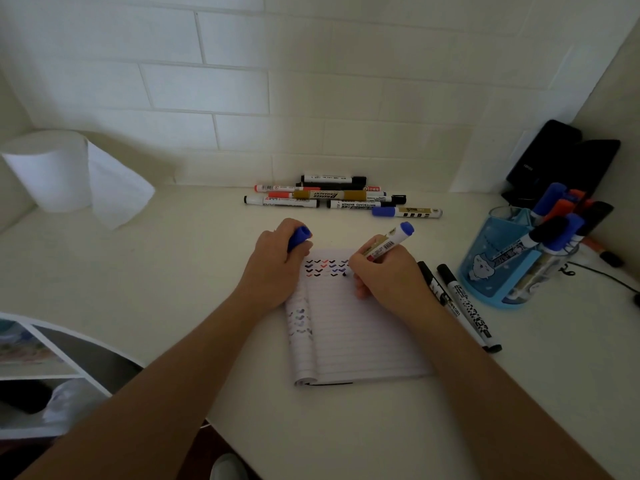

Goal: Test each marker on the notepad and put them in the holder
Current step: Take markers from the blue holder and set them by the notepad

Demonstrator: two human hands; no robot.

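A lined notepad (pixel 360 334) lies open on the white desk, with rows of small coloured tick marks near its top. My right hand (pixel 384 271) grips a blue-ended marker (pixel 389 241), its tip down on the page beside the ticks. My left hand (pixel 277 258) rests on the notepad's top left corner and holds the blue cap (pixel 299 237). A blue holder (pixel 512 261) at the right contains several markers. A pile of markers (pixel 332 197) lies by the wall. Two black markers (pixel 460 303) lie right of the notepad.
A paper towel roll (pixel 52 171) stands at the back left. Dark devices (pixel 561 161) lean in the right corner, with a black cable (pixel 609 278) on the desk. A white shelf unit (pixel 45 368) sits below the desk's curved left edge.
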